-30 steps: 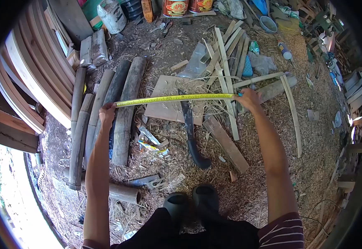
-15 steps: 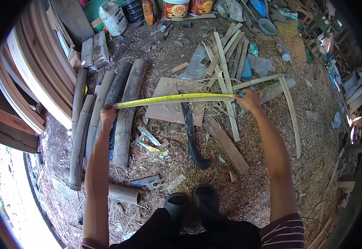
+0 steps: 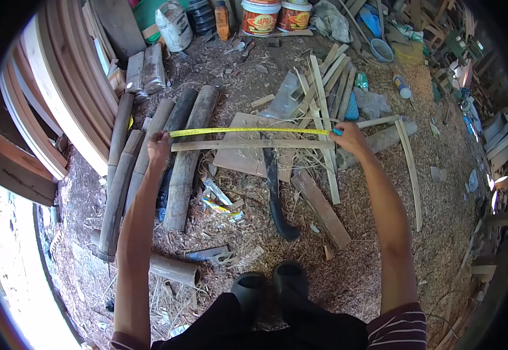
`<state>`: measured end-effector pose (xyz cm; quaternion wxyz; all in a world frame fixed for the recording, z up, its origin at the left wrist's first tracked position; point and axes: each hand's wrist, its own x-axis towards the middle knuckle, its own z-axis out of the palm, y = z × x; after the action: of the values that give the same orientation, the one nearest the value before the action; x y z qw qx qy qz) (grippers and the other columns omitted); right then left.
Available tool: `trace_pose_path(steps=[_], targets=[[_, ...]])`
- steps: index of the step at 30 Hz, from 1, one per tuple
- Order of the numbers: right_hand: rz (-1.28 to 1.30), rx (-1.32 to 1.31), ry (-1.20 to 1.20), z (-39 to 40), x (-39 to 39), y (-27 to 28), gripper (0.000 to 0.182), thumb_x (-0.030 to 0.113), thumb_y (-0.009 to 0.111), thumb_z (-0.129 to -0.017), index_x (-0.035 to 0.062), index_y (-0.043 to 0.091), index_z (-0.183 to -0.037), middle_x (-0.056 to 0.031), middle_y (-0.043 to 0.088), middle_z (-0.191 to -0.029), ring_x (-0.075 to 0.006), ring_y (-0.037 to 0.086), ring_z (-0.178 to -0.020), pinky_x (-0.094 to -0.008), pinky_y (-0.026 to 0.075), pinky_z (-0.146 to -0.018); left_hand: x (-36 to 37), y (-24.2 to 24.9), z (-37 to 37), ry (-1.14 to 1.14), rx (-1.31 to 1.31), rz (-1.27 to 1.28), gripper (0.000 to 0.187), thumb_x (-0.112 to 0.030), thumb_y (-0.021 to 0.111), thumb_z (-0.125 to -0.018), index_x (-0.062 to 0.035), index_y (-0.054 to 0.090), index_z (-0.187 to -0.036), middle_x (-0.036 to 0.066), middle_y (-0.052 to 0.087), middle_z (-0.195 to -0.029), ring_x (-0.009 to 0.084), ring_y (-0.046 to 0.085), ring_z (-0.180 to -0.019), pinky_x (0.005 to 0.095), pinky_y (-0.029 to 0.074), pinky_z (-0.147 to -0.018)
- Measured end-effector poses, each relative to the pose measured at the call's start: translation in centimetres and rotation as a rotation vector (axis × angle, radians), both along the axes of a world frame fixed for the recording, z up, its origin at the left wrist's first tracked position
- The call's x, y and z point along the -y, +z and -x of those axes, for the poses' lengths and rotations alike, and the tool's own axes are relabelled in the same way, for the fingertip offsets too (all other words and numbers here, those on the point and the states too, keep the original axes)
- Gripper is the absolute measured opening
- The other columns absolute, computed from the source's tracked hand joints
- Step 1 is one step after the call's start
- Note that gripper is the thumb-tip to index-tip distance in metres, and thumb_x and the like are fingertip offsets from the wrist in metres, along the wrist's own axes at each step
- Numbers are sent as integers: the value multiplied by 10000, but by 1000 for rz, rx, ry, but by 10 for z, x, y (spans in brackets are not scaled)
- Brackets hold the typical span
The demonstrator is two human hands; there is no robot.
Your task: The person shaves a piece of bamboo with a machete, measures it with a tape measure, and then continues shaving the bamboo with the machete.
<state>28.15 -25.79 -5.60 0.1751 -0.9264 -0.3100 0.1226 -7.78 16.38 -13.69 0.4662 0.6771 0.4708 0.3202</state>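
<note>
A yellow tape measure is stretched between my two hands, its blade bowed slightly upward. My left hand pinches its left end above the bamboo poles. At the other end, my right hand is closed on the tape's teal part. Just below the blade, and apart from it, a thin bamboo strip lies crosswise. It passes over a flat brown board and the upper part of a machete with a dark curved handle.
More strips are piled beyond my right hand, with shavings around them. A reddish plank lies right of the machete. Curved wooden pieces stand at the left. Paint buckets are at the back. A short bamboo tube lies near my feet.
The strip that ran along the tape between my hands now lies separate below it. The tape has risen away from the strip, and the whole view has shifted slightly.
</note>
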Motion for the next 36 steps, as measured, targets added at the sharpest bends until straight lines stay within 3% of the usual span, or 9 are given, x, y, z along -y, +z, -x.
trace_pose_path(steps=[3, 7, 10, 13, 15, 20, 25, 27, 36], targets=[[-42, -36, 74, 9, -10, 0, 396, 324, 690, -726, -7, 646, -939, -210, 636, -808, -304, 630, -748, -370, 467, -658, 22, 21, -9, -67, 27, 92, 246, -209, 615, -841, -39, 612, -1019, 23, 584, -794, 81, 483, -637, 244, 404, -560], [-114, -20, 215, 21, -27, -4, 517, 415, 722, -720, -37, 625, -950, -178, 633, -850, -271, 611, -765, -373, 468, -683, 48, 31, -28, -182, 132, 122, 214, -182, 620, -844, -63, 606, -1021, -5, 566, -774, 59, 466, -619, 215, 384, -528], [2, -259, 263, 51, -38, 23, 598, 389, 758, -693, -34, 555, -1063, -166, 591, -941, -280, 589, -876, -376, 459, -769, 58, 17, -46, -220, 204, 117, 212, -180, 631, -836, -51, 604, -1002, 10, 585, -779, 93, 512, -641, 262, 435, -567], [-74, -162, 417, 63, -41, 6, 631, 351, 766, -684, -34, 514, -1117, -186, 552, -1049, -289, 556, -972, -373, 446, -818, 88, 19, -59, -267, 85, -92, 169, -159, 623, -845, -52, 600, -974, 21, 602, -783, 87, 508, -621, 257, 426, -559], [-55, -119, 463, 63, -44, -11, 664, 309, 763, -673, -30, 474, -1166, -203, 517, -1110, -313, 524, -1024, -379, 431, -861, 110, 18, -65, -388, 3, -229, 200, -152, 631, -819, -7, 579, -946, 108, 622, -807, 219, 604, -750, 344, 476, -706], [-205, -153, 604, 102, -62, -13, 645, 243, 745, -647, -27, 473, -1166, -233, 519, -1124, -364, 509, -1062, -411, 425, -887, 164, 29, -86, -544, -17, -266, 212, -176, 622, -842, -10, 568, -962, 97, 622, -815, 144, 558, -650, 308, 451, -610], [-326, -100, 539, 135, -74, -3, 579, 207, 748, -629, -31, 488, -1087, -235, 576, -994, -394, 560, -965, -424, 462, -831, 213, 39, -113, -669, 107, -230, 192, -132, 596, -847, -11, 553, -989, 142, 624, -844, 253, 603, -725, 355, 467, -645], [-251, -148, 490, 136, -70, 5, 628, 220, 754, -654, 0, 474, -1172, -212, 546, -1069, -358, 526, -1029, -405, 424, -894, 217, 42, -118, -697, 189, -227, 198, -137, 575, -859, -8, 554, -1009, 137, 626, -899, 244, 607, -723, 356, 470, -632], [-215, -103, 296, 126, 28, -24, 592, 198, 757, -662, 14, 511, -1168, -184, 517, -1076, -340, 510, -1055, -391, 427, -917, 296, 31, -145, -1052, -24, -198, 300, -93, 617, -791, -16, 540, -1070, 125, 587, -983, 200, 606, -746, 324, 494, -661]])
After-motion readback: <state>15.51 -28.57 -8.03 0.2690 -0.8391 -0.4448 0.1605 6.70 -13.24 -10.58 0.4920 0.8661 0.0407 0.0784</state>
